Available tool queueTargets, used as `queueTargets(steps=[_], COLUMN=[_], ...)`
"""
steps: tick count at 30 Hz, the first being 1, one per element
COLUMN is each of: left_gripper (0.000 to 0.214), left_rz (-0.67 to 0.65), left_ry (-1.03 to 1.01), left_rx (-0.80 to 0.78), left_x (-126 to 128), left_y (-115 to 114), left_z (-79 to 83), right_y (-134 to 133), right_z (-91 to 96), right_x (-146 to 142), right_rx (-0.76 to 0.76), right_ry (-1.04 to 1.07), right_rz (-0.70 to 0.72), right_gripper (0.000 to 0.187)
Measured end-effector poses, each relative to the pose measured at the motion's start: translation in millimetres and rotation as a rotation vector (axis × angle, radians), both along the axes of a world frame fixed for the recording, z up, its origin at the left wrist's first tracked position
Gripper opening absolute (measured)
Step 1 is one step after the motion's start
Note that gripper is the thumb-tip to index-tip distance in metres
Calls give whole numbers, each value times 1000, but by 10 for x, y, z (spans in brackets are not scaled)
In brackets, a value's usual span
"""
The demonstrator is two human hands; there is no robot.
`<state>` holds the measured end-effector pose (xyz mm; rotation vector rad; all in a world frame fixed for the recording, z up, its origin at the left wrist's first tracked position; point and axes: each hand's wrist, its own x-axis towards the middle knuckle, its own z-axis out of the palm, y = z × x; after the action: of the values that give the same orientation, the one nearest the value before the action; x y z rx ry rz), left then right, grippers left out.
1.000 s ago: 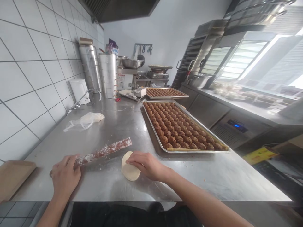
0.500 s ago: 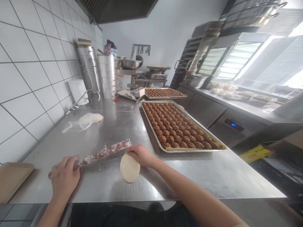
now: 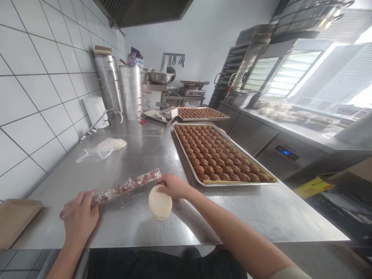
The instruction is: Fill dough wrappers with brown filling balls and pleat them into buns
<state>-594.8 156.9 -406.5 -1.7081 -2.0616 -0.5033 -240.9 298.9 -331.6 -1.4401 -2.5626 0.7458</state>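
Note:
A pale round disc of dough (image 3: 160, 203) lies on the steel counter (image 3: 139, 159) near its front edge. My right hand (image 3: 173, 185) pinches the disc's far edge, fingers closed on it. To the left, my left hand (image 3: 80, 217) rests over the near end of a long floury rolling stick (image 3: 128, 186), fingers curled around it. The stick slants up and to the right, its far tip close to my right hand.
A big tray of brown balls (image 3: 221, 155) sits right of the dough, a second tray (image 3: 200, 113) behind it. A plastic bag (image 3: 101, 149) lies at mid left, a wooden board (image 3: 16, 221) at far left. Steel tins, a bowl and a faucet stand at the back.
My right hand slid from on top of the dough disc to its far edge and now pinches it. The disc shifted slightly. My left hand stayed on the stick.

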Motion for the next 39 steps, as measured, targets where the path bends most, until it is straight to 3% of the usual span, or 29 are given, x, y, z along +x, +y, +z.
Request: queueTargets(steps=[6, 12, 24, 29, 34, 39], left_gripper=[33, 34, 33, 34, 35, 34], left_rz=[8, 8, 19, 20, 21, 48], left_ry=[3, 7, 23, 36, 41, 30], left_rx=[-1, 4, -21, -17, -10, 22], left_x=[16, 26, 29, 14, 30, 68], left_y=[-16, -38, -45, -40, -27, -44], left_z=[-1, 9, 17, 4, 19, 65], right_y=[104, 52, 146, 49, -15, -70], right_z=[118, 226, 152, 173, 156, 196], right_x=[-182, -258, -213, -176, -69, -8], right_rx=[-124, -134, -223, -172, -215, -266], right_ry=[-186, -239, -156, -63, 70, 107], right_rz=[-6, -4, 17, -2, 11, 47], right_gripper=[20, 20, 25, 27, 40, 23])
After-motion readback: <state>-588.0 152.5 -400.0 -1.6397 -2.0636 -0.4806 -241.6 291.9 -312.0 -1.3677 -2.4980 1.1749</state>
